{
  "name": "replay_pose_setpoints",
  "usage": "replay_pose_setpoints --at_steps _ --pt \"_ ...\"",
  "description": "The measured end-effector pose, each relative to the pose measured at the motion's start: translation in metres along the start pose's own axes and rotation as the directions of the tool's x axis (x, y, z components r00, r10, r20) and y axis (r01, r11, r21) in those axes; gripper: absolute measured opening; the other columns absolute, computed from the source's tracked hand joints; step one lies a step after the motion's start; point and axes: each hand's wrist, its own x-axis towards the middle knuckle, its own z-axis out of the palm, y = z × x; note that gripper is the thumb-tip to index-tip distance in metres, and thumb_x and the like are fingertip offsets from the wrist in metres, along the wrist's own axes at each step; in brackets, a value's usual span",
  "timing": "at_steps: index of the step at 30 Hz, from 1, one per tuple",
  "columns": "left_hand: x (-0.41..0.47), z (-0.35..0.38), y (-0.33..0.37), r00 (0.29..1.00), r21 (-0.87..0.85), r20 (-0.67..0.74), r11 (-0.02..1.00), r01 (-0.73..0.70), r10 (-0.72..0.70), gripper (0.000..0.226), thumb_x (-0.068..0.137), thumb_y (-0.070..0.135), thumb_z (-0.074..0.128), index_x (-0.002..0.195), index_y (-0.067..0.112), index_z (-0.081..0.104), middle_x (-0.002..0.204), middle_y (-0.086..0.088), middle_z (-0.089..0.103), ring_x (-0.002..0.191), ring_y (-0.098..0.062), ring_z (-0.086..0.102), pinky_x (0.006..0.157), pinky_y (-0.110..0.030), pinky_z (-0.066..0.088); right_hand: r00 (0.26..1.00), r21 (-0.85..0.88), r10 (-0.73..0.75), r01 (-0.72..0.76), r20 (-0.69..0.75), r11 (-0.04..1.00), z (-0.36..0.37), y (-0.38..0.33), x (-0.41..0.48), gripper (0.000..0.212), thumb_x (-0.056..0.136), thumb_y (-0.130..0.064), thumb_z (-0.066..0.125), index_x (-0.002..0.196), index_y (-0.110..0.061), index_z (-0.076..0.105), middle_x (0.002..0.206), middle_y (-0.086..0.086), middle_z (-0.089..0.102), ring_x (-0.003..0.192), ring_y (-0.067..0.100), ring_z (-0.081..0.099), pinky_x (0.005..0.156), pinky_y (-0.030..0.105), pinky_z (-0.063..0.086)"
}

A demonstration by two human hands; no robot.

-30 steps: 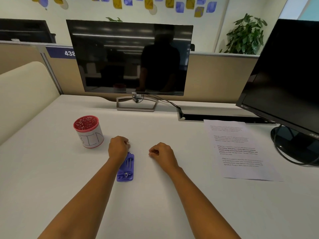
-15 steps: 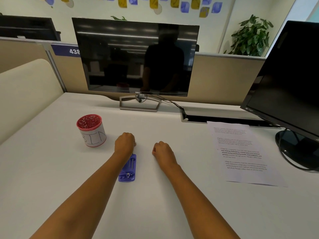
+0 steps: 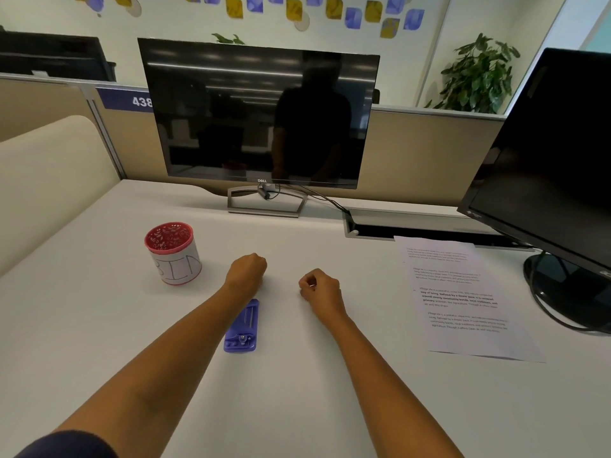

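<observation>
My left hand (image 3: pixel 248 271) rests on the white desk (image 3: pixel 297 391) as a closed fist, just right of a red cup (image 3: pixel 172 252) with "BIN" written on its white sleeve. A flat purple plastic tool (image 3: pixel 243 327) with metal parts lies beside my left wrist, its far end partly hidden by the forearm. My right hand (image 3: pixel 319 287) sits a hand's width to the right, fingers curled in with the thumb against them. Nothing shows plainly inside either fist.
A printed sheet of paper (image 3: pixel 459 295) lies to the right. One dark monitor (image 3: pixel 261 117) stands at the back of the desk. A second black monitor (image 3: pixel 549 166) and its cables occupy the right edge, and a cable slot (image 3: pixel 413 226) runs behind the paper.
Both fists have slid slightly forward on the desk, the left one also a little to the right. The purple tool, cup and paper have stayed put.
</observation>
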Motion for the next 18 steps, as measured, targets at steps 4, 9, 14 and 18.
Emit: replay_pose_setpoints --at_steps 4,9,14,18 --pt "-0.002 -0.004 -0.003 0.992 -0.266 -0.03 0.958 0.107 -0.119 0.027 0.087 0.012 0.06 0.109 -0.003 0.062 0.101 -0.016 0.065 0.097 -0.031 0.065 0.084 -0.032 0.051 0.992 0.287 0.117 -0.101 -0.038 0.953 -0.009 -0.003 0.0 0.003 0.087 0.0 0.06 0.086 -0.003 0.06 0.097 0.021 0.071 0.063 0.011 0.065 0.057 0.007 0.052" --pt "-0.009 -0.009 -0.013 0.961 -0.56 -0.156 0.822 0.104 -0.228 0.02 0.082 0.007 0.066 0.096 -0.006 0.062 0.098 -0.022 0.068 0.089 -0.033 0.065 0.077 -0.033 0.051 0.983 0.472 0.181 -0.15 -0.022 0.869 -0.02 -0.016 0.002 0.007 0.085 0.0 0.064 0.092 0.002 0.066 0.094 0.019 0.072 0.069 0.019 0.068 0.071 0.019 0.058" --pt "-0.019 -0.03 -0.027 0.934 -0.696 -0.165 0.709 0.118 -0.317 0.016 0.08 0.007 0.067 0.092 -0.004 0.066 0.096 -0.02 0.07 0.086 -0.028 0.066 0.07 -0.025 0.047 0.99 0.516 0.142 -0.116 -0.012 0.848 -0.022 -0.043 -0.002 0.014 0.084 -0.002 0.068 0.098 -0.001 0.069 0.092 0.012 0.069 0.077 0.019 0.068 0.072 0.018 0.057" --pt "-0.026 -0.047 -0.042 0.915 -0.754 -0.182 0.649 0.106 -0.36 0.013 0.081 0.006 0.065 0.09 -0.003 0.069 0.094 -0.02 0.072 0.074 -0.02 0.061 0.064 -0.024 0.048 0.993 0.531 0.119 -0.1 0.0 0.842 -0.013 -0.071 -0.006 0.023 0.085 -0.002 0.067 0.108 0.002 0.068 0.101 0.015 0.07 0.083 0.02 0.067 0.081 0.026 0.058"
